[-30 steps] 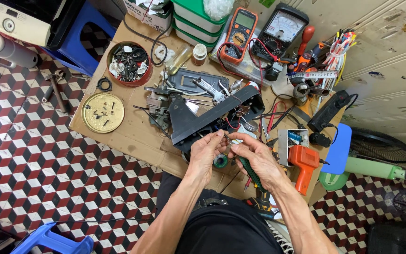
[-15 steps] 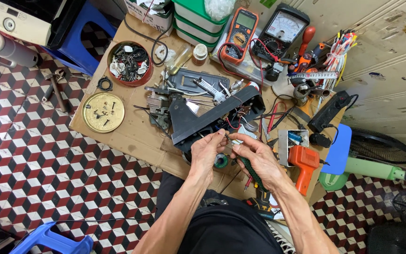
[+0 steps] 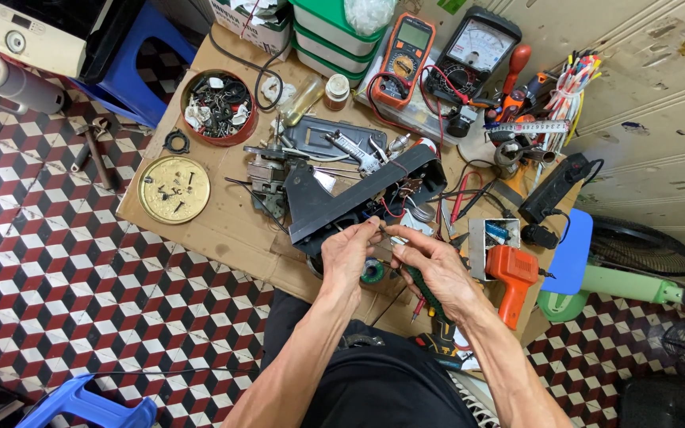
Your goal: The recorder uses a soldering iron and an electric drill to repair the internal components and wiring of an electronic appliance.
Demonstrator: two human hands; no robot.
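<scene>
A thin wire (image 3: 384, 228) is pinched between the left hand (image 3: 348, 255) and right hand (image 3: 430, 265), fingertips together. The black housing (image 3: 358, 194) lies at twelve o'clock, its long axis running eight to two.

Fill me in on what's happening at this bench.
A person sits at a cluttered cardboard-covered table. The left hand and right hand meet just in front of a black device housing, pinching something small, apparently wires, between the fingertips. A green roll lies under the hands; an orange power tool sits to the right.
</scene>
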